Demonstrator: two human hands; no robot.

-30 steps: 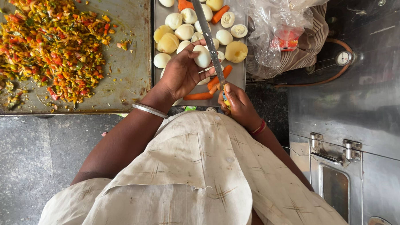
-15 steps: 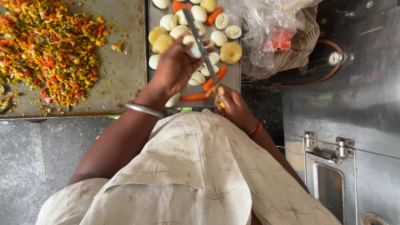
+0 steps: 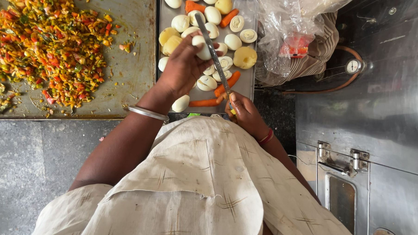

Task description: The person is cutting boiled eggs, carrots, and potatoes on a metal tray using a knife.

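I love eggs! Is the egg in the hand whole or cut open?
Whole, as far as shows: the egg in the left hand looks smooth and white, with the knife across it.

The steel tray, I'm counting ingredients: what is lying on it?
On the steel tray lie peeled eggs, some halved, carrots and potatoes. The left hand covers whatever lies beneath it.

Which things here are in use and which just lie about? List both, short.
In use: left hand holding a peeled egg; right hand holding the knife; steel tray of eggs and carrots.

Lying about: chopped vegetable mix, plastic bag, pressure gauge.
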